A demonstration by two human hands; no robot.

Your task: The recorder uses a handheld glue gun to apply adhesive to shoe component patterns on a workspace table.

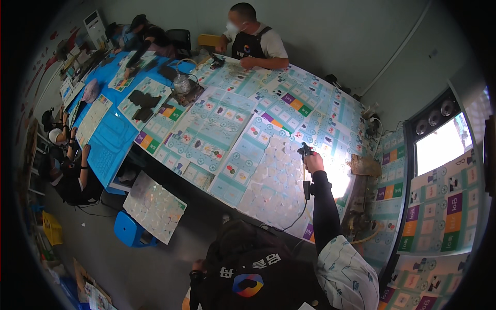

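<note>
My right hand (pixel 313 163) reaches out over the table at the end of a black sleeve, fingers wrapped round a small black spray gun (pixel 305 150). A thin hose and a dark cable hang from it. Below and to its left lies a sheet crowded with small pale rounded pieces (pixel 276 178), some overlapping. My left hand (pixel 199 265) is low beside my black apron (pixel 248 263), next to a dark wristband; its fingers are too hidden to read.
Printed sheets cover the table (pixel 206 132). Opposite sits a masked person (pixel 258 44). A glass jar (pixel 182 83) stands near a blue table (pixel 106 134) where other people work. A blue stool (pixel 129 230) holds another sheet of pieces (pixel 155 204). A brown bundle (pixel 366 165) lies right, near a bright window (pixel 444 142).
</note>
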